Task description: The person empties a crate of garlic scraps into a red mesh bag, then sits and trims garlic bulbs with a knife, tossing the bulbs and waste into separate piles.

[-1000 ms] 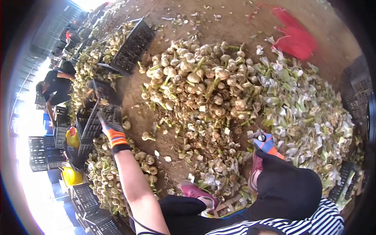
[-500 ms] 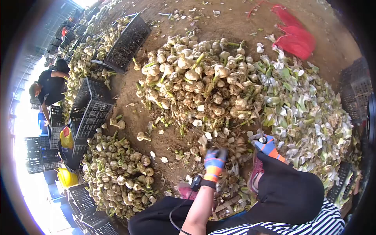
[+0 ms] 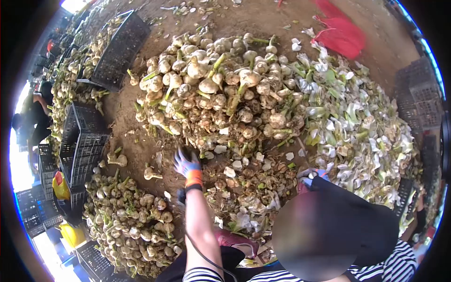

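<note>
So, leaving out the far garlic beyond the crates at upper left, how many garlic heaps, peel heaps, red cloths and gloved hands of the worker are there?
Garlic heaps: 2 (middle heap, lower-left heap)
Peel heaps: 1 (peel heap on the right)
Red cloths: 1 (red cloth, upper right)
Gloved hands: 2 (left hand, right hand)
Total: 6
</note>
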The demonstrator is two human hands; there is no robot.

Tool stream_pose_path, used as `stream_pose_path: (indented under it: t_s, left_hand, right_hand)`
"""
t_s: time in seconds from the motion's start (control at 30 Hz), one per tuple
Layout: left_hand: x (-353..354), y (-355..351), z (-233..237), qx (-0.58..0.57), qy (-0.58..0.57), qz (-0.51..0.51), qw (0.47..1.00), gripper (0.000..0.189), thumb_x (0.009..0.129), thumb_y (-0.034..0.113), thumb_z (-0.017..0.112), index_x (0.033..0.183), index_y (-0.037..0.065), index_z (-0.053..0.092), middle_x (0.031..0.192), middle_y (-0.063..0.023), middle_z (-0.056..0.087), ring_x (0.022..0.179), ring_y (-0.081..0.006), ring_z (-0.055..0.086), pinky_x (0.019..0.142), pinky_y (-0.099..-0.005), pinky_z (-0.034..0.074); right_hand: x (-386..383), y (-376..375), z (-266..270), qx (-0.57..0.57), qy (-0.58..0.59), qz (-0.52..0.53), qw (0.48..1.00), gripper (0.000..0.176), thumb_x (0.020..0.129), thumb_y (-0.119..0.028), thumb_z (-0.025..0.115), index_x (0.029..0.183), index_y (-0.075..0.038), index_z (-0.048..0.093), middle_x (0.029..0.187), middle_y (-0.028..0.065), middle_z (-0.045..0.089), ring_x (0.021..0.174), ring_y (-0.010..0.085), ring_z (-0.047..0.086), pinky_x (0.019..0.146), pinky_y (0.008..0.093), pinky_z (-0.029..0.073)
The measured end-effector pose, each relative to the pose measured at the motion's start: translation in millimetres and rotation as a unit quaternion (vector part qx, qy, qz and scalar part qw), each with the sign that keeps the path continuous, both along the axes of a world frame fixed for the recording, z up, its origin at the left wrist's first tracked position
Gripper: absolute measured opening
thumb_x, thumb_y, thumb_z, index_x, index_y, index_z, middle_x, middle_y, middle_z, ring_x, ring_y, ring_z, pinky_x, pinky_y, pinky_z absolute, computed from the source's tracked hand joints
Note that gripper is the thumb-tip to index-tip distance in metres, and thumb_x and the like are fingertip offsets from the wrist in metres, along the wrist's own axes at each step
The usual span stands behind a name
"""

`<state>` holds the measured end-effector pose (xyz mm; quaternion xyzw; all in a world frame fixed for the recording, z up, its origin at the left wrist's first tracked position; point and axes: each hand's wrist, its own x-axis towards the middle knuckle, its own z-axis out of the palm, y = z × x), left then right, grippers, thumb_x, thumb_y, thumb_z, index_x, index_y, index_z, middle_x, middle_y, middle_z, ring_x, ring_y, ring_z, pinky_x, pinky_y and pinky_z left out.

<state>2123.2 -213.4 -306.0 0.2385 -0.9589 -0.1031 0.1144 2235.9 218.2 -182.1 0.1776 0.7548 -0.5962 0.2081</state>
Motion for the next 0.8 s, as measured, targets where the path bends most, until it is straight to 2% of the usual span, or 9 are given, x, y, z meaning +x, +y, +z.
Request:
stream_pose_path:
  t_s: [0.2, 0.3, 0.4, 0.47, 0.57, 0.67, 0.7, 0.73, 0.8]
  left_hand:
    - [115, 166, 50, 0.077, -0.065, -0.184, 0.978, 0.043, 0.068, 0.030, 0.066, 0.108, 0.015, 0.057, 0.115, -0.0113, 0.054, 0.104, -0.0346, 0.051, 0.090, -0.0471, 0.037]
    - [116, 203, 71, 0.314, 0.043, -0.183, 0.931, 0.015, 0.062, 0.017, 0.071, 0.076, 0.013, 0.065, 0.094, -0.0101, 0.061, 0.094, -0.0322, 0.056, 0.087, -0.0388, 0.041]
    - [36, 203, 113, 0.249, 0.189, -0.105, 0.944, 0.048, 0.065, 0.019, 0.074, 0.106, 0.005, 0.055, 0.107, -0.0183, 0.051, 0.096, -0.0325, 0.051, 0.084, -0.0359, 0.043]
    - [-6, 204, 114, 0.233, -0.044, -0.049, 0.970, 0.072, 0.065, 0.032, 0.074, 0.124, 0.006, 0.043, 0.127, -0.0261, 0.038, 0.109, -0.0380, 0.047, 0.092, -0.0373, 0.041]
    - [-18, 208, 126, 0.215, -0.133, -0.052, 0.966, 0.077, 0.061, 0.030, 0.075, 0.124, 0.004, 0.041, 0.130, -0.0255, 0.036, 0.112, -0.0366, 0.047, 0.093, -0.0374, 0.041]
    - [0, 205, 114, 0.255, 0.051, -0.041, 0.965, 0.065, 0.057, 0.020, 0.080, 0.113, 0.003, 0.051, 0.109, -0.0160, 0.055, 0.097, -0.0280, 0.054, 0.086, -0.0340, 0.044]
    - [2, 197, 81, 0.503, 0.134, -0.042, 0.853, 0.049, 0.060, 0.007, 0.077, 0.103, 0.003, 0.054, 0.096, -0.0078, 0.058, 0.088, -0.0183, 0.053, 0.081, -0.0287, 0.044]
    - [9, 193, 83, 0.559, 0.191, -0.054, 0.805, 0.037, 0.063, -0.001, 0.073, 0.096, 0.003, 0.055, 0.094, -0.0037, 0.057, 0.085, -0.0128, 0.051, 0.080, -0.0249, 0.042]
    - [18, 193, 86, 0.514, 0.192, -0.019, 0.836, 0.037, 0.064, 0.000, 0.074, 0.095, 0.003, 0.055, 0.094, -0.0044, 0.057, 0.085, -0.0139, 0.050, 0.078, -0.0261, 0.043]
  right_hand:
    - [-12, -23, 14, -0.006, -0.055, 0.016, 0.998, 0.019, 0.074, -0.010, 0.062, 0.090, -0.003, 0.066, 0.086, 0.0063, 0.065, 0.078, 0.0103, 0.059, 0.070, 0.0236, 0.046]
    - [-1, -13, -14, -0.113, -0.004, 0.031, 0.993, 0.022, 0.076, -0.008, 0.062, 0.098, -0.003, 0.064, 0.085, 0.0035, 0.064, 0.073, 0.0092, 0.057, 0.067, 0.0235, 0.045]
    - [0, -12, -12, -0.163, -0.003, 0.006, 0.987, 0.023, 0.076, -0.007, 0.062, 0.099, -0.003, 0.063, 0.084, 0.0025, 0.064, 0.073, 0.0081, 0.056, 0.066, 0.0231, 0.045]
    - [-3, -11, -11, -0.145, 0.007, 0.008, 0.989, 0.023, 0.076, -0.007, 0.062, 0.099, -0.003, 0.063, 0.084, 0.0023, 0.064, 0.073, 0.0077, 0.056, 0.067, 0.0229, 0.044]
    - [-16, -18, 22, -0.135, 0.019, 0.012, 0.991, 0.024, 0.076, -0.007, 0.062, 0.099, -0.003, 0.063, 0.084, 0.0022, 0.064, 0.073, 0.0072, 0.056, 0.067, 0.0227, 0.044]
    - [-9, -3, -7, -0.146, 0.022, 0.000, 0.989, 0.024, 0.076, -0.007, 0.062, 0.100, -0.003, 0.063, 0.085, 0.0020, 0.065, 0.073, 0.0067, 0.056, 0.067, 0.0225, 0.044]
    - [-7, 1, -16, -0.154, 0.021, -0.006, 0.988, 0.024, 0.076, -0.006, 0.062, 0.100, -0.003, 0.063, 0.085, 0.0020, 0.065, 0.074, 0.0066, 0.056, 0.067, 0.0225, 0.044]
    - [-9, 3, -21, -0.156, 0.023, -0.013, 0.987, 0.024, 0.076, -0.006, 0.062, 0.100, -0.003, 0.063, 0.085, 0.0019, 0.065, 0.074, 0.0064, 0.056, 0.067, 0.0224, 0.044]
    - [-15, 6, -32, -0.102, 0.046, -0.038, 0.993, 0.021, 0.075, -0.005, 0.064, 0.096, -0.003, 0.064, 0.081, 0.0003, 0.064, 0.071, 0.0050, 0.054, 0.065, 0.0224, 0.044]
